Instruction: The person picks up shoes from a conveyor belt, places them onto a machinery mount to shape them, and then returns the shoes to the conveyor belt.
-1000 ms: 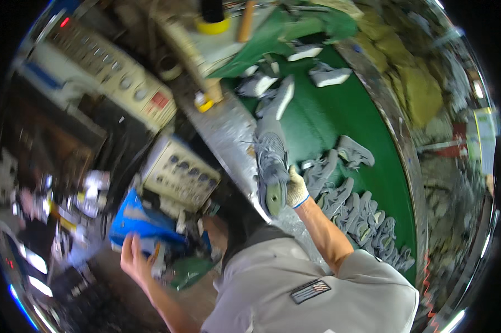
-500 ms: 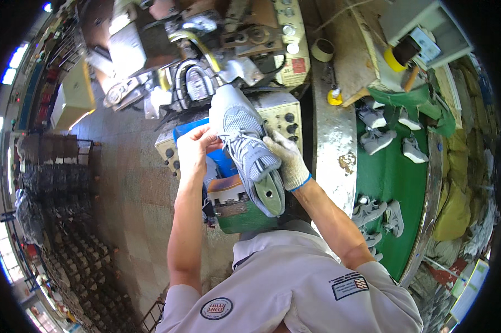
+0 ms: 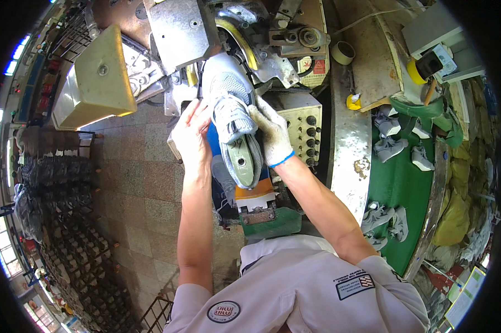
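Note:
A grey knit sneaker [image 3: 232, 111] on a green shoe last [image 3: 241, 158] points toe-first into the machine's curved clamp [image 3: 234, 41], with its heel toward me. My bare left hand [image 3: 194, 136] lies along the shoe's left side, fingers stretched out and slightly apart, the tips close to the upper. On the other side, my right hand [image 3: 271, 129], in a white knit glove with a blue cuff edge, presses against the upper near the collar. Its fingertips are partly hidden by the shoe.
A control panel [image 3: 303, 136] with black knobs sits just right of my gloved hand. Farther right, more grey sneakers [image 3: 391, 149] lie on a green belt [image 3: 392, 183] beyond a metal ledge [image 3: 350, 150]. Shoe racks [image 3: 67, 233] stand at left, beside a pale box-shaped housing [image 3: 95, 77].
The sneaker has straightened and sits deeper between the machine's clamp parts. My left hand has gone from pinching at the laces to lying flat beside the shoe. The view has shifted too.

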The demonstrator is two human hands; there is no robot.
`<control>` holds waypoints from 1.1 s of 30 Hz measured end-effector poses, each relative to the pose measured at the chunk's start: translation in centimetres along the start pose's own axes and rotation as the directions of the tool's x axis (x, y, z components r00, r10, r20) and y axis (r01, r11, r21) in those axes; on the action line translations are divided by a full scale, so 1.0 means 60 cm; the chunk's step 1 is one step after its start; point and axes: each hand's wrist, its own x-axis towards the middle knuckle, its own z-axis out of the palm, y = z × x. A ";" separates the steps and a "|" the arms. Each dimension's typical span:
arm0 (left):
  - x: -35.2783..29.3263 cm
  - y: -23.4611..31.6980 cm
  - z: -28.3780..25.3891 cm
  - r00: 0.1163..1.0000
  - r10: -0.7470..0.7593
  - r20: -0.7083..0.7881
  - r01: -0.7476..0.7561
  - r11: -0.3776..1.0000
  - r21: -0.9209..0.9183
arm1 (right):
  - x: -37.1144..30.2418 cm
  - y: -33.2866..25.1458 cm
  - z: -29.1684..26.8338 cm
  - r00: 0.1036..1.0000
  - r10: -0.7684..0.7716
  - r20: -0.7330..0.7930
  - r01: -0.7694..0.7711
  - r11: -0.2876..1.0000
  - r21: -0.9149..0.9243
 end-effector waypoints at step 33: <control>-0.057 -0.139 -0.097 0.999 -0.023 0.045 0.005 0.933 0.360 | 0.016 0.071 -0.087 0.966 -0.083 -0.246 -0.008 0.937 -0.350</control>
